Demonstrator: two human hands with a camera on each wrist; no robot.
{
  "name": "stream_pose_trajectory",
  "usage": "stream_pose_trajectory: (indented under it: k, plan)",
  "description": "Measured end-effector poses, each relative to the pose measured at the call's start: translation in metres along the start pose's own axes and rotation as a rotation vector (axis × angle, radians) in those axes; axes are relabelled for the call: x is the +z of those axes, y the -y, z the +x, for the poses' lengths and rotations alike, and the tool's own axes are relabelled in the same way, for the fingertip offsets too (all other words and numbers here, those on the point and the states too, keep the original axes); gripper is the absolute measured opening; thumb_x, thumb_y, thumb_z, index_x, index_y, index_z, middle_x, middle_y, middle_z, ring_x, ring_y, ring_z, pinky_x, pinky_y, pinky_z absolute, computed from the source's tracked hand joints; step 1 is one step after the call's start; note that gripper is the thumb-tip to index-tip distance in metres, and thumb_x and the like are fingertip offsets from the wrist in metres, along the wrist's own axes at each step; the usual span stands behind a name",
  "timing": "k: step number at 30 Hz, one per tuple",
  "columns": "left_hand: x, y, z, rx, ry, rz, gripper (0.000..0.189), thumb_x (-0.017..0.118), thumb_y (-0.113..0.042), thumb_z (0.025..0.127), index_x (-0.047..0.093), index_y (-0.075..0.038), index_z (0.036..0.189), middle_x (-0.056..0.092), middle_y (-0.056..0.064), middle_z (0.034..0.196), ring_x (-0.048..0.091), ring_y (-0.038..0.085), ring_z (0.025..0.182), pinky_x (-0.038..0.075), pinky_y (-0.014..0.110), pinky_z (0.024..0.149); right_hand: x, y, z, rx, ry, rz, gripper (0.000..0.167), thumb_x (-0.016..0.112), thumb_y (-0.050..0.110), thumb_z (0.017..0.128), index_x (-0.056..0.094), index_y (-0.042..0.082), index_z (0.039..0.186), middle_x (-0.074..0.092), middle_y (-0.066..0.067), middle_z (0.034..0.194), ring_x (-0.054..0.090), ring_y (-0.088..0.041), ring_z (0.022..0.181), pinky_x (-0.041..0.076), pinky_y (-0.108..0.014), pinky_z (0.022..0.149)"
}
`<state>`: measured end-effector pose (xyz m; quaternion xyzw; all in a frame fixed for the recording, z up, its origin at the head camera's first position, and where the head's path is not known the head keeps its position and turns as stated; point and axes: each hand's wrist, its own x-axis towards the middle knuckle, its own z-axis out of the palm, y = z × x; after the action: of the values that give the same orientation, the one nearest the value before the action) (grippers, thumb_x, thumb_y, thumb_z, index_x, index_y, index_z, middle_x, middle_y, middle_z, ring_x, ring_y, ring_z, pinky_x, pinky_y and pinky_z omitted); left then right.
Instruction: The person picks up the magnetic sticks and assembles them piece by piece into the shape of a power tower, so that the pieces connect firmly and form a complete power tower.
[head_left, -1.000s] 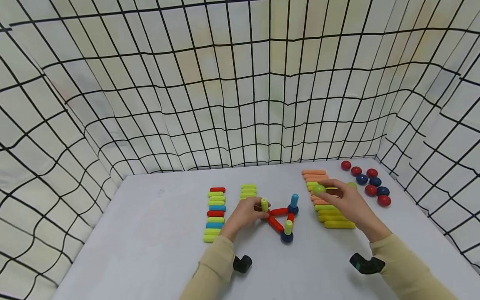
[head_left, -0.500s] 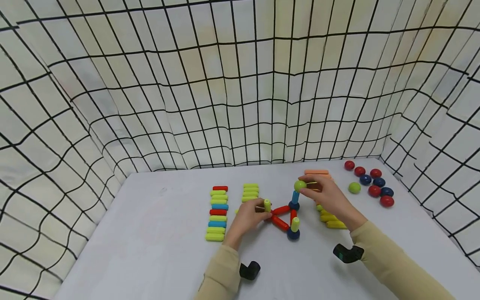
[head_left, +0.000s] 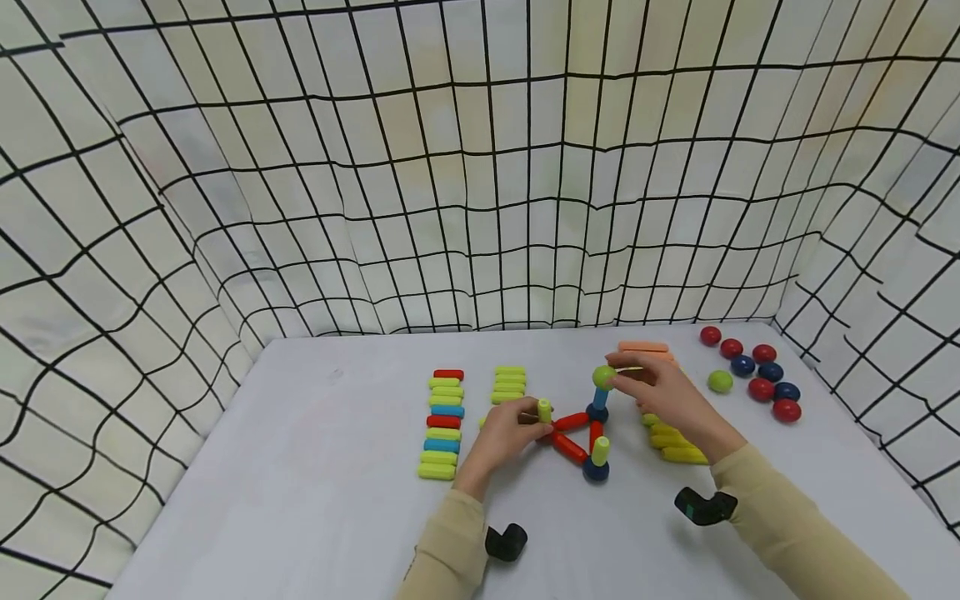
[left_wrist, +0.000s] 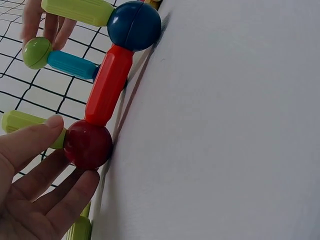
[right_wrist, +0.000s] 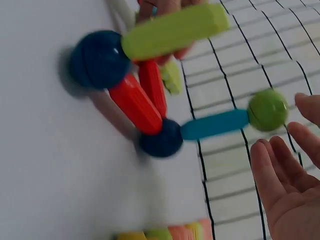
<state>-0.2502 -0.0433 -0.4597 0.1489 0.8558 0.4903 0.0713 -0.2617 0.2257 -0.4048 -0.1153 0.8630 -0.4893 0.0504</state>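
A triangle of red rods (head_left: pixel 572 448) and balls lies on the table, with upright rods on its corners. My left hand (head_left: pixel 510 433) holds its near-left corner. In the left wrist view, the thumb lies on the yellow-green rod (left_wrist: pixel 25 122) and fingertips touch the dark red ball (left_wrist: pixel 89 144). A light green ball (right_wrist: pixel 268 110) sits atop the upright blue rod (right_wrist: pixel 215 125) at the far corner. Around that ball, my right hand (head_left: pixel 663 396) has its fingers spread, slightly apart from it in the right wrist view. The front corner has a dark blue ball (head_left: pixel 596 469) bearing another yellow-green rod (head_left: pixel 601 451).
Left of the triangle is a column of short rods (head_left: pixel 442 422); more yellow-green rods (head_left: pixel 510 383) lie behind my left hand. Longer yellow rods (head_left: pixel 684 454) lie partly under my right hand. A loose green ball (head_left: pixel 720 382) and red and blue balls (head_left: pixel 761 389) sit at right. Netting (head_left: pixel 525 208) encloses the table.
My right hand has carried the green ball leftward onto the top of the blue rod, and its fingers have loosened from it. The left hand has stayed at its corner.
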Motion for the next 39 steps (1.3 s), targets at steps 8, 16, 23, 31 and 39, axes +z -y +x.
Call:
stream_pose_trajectory:
  k: [8,16,23,31,39]
  plan:
    - [-0.004,0.0,-0.001,-0.026,0.034,-0.036,0.03,0.071,-0.023,0.091,0.067,-0.011,0.118,0.068,-0.001,0.109,0.062,0.021,0.107,0.054,0.033,0.086,-0.048,-0.048,-0.005,0.21,-0.34,-0.122,0.056,0.051,0.041,0.101,0.045,0.006,0.144,0.047,-0.022,0.138,0.045,-0.04,0.122,0.043,-0.054,0.099]
    - [-0.008,0.001,-0.001,-0.015,0.019,-0.072,0.032,0.069,-0.025,0.092,0.066,-0.012,0.121,0.067,0.0,0.113,0.06,0.022,0.111,0.053,0.035,0.091,-0.077,-0.09,-0.005,0.253,-0.288,-0.435,0.047,0.059,0.016,0.097,0.049,-0.01,0.135,0.05,-0.034,0.127,0.047,-0.043,0.1,0.046,-0.057,0.089]
    - [-0.005,0.002,-0.001,0.008,0.039,-0.068,0.03,0.07,-0.024,0.092,0.067,-0.014,0.12,0.068,-0.001,0.111,0.06,0.022,0.111,0.052,0.035,0.091,-0.074,-0.088,-0.01,0.206,-0.299,-0.466,0.045,0.063,0.014,0.094,0.052,-0.011,0.13,0.05,-0.031,0.117,0.043,-0.044,0.101,0.045,-0.058,0.088]
    - [-0.005,0.007,-0.002,0.02,0.051,-0.082,0.031,0.069,-0.024,0.092,0.066,-0.016,0.123,0.067,-0.003,0.112,0.061,0.02,0.11,0.053,0.033,0.09,-0.035,-0.016,-0.038,0.008,-0.179,-0.245,0.052,0.06,0.038,0.097,0.052,0.004,0.136,0.051,-0.019,0.133,0.053,-0.04,0.118,0.049,-0.053,0.095]
    - [-0.007,0.005,-0.003,0.056,0.042,-0.153,0.034,0.068,-0.025,0.093,0.065,-0.011,0.125,0.066,0.001,0.114,0.062,0.022,0.11,0.052,0.037,0.093,0.008,0.028,-0.064,-0.199,0.095,-0.02,0.037,0.069,0.023,0.092,0.061,0.007,0.124,0.061,-0.004,0.119,0.061,-0.024,0.111,0.052,-0.027,0.092]
